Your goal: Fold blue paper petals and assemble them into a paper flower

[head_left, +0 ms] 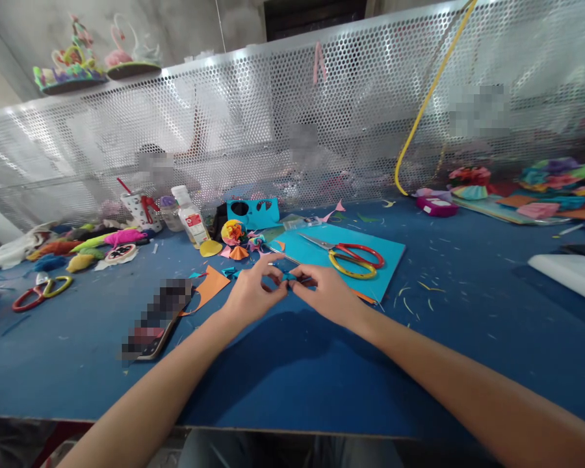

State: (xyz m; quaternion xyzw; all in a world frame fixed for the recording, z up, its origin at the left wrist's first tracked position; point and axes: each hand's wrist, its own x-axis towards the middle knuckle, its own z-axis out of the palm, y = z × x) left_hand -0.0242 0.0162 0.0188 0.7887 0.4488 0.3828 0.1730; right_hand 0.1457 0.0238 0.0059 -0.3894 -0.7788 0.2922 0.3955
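Left hand: left hand (248, 296) sits mid-worktop, thumb and forefinger pinched shut on one end of the teal paper bit (289, 277), the other fingers curled loose.
Right hand: right hand (329, 296) mirrors it from the 3 o'clock side, fingers nipped onto the other end of the same bit.
Where the bit is: held just off the blue worktop (468, 312), right between the two hands, at the near edge of the teal sheet (387, 250).
Step in hand: looks to me like a fold or roll being pressed into that tiny piece. Honestly too small to tell which.
Next move calls for: my guess is fingertip work only, tight pinches on both ends so the crease doesn't spring open.
Scissors: red and yellow scissors (353, 259) lie on the teal sheet at 1 o'clock from the hands, untouched.
Other stuff: orange paper scrap (213, 285) at 9 o'clock, phone (156, 320) at 8 o'clock, finished paper flower (234, 232) and glue bottle (191, 221) out around 11 o'clock.
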